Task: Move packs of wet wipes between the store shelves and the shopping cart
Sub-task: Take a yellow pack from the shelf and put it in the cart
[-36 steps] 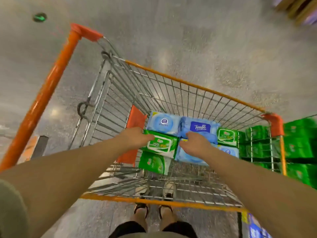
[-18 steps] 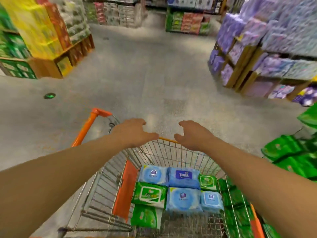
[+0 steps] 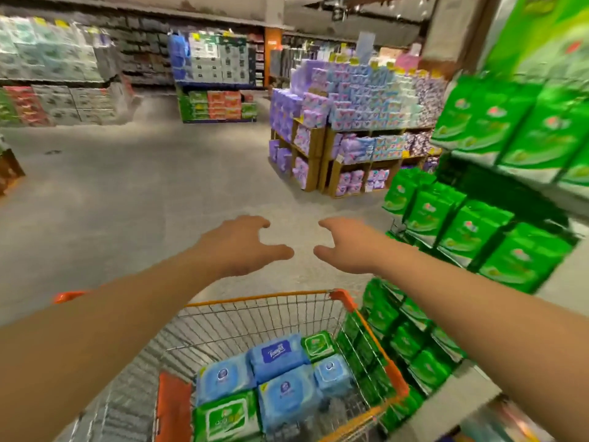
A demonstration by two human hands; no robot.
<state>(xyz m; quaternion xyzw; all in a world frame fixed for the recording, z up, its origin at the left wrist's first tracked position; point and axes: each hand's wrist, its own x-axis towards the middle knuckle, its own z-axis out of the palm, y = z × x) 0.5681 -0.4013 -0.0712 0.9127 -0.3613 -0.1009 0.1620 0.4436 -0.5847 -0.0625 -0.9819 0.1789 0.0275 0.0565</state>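
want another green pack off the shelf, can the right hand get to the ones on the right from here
Probably yes: the right hand is open and empty, and the green packs face the aisle on the shelf with nothing between.

Your green shelf packs right of the hands were blurred, labels unreadable. The cart was cut off below your wrists.

Cart holds blue + green wipe packs; shelves w/ green packs.

Head-height view down over cart
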